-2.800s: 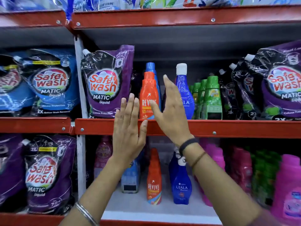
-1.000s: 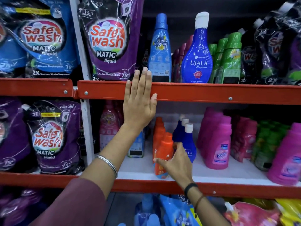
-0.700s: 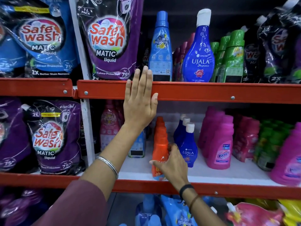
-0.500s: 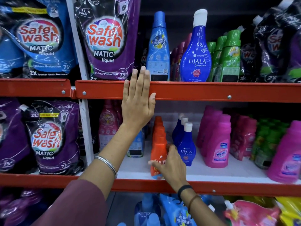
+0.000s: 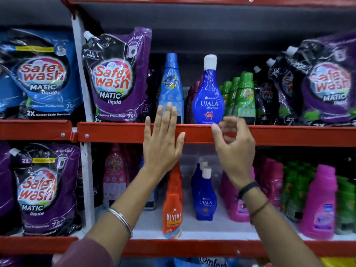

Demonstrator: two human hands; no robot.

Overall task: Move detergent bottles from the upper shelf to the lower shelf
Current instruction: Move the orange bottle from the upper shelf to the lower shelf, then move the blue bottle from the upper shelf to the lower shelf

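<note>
On the upper shelf stand a light blue bottle and a dark blue Ujala bottle with a white cap. My left hand lies flat and open against the red shelf edge, just below the light blue bottle. My right hand is raised in front of the same edge, fingers curled but empty, right below the Ujala bottle. On the lower shelf an orange Revive bottle stands upright at the front, beside a row of small Ujala bottles.
Purple Safe Wash pouches fill the upper shelf's left, green bottles and more pouches its right. Pink bottles and green bottles crowd the lower shelf's right. A white upright post divides the bays.
My right hand has let go of the orange Revive bottle on the lower shelf and risen to the upper shelf's edge. The view has tilted upward. My left hand stayed put.
</note>
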